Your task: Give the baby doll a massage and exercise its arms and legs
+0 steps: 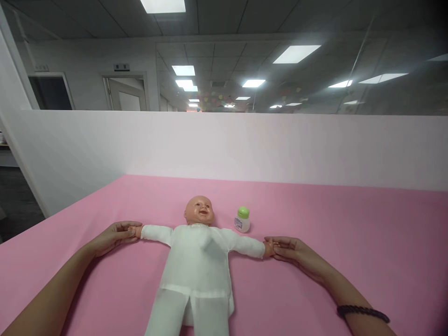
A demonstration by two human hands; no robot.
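Note:
A baby doll [199, 261] in white clothes lies on its back on the pink surface, its arms stretched out to both sides. My left hand [117, 237] grips the doll's hand on the left, thumb and fingers closed around it. On the other side, my right hand [292, 251] pinches the doll's other hand between thumb and fingers. A small clear bottle [242, 220] with a green cap stands upright near the doll's head, above the arm on the right; neither hand touches it. The ends of the doll's legs are cut off by the lower edge of the view.
Pink cloth [350, 224] covers the tabletop. A low white partition [245, 144] runs along its back, with glass above it. A white panel edge rises at the far left. A dark braided bracelet [363, 312] is on my right wrist.

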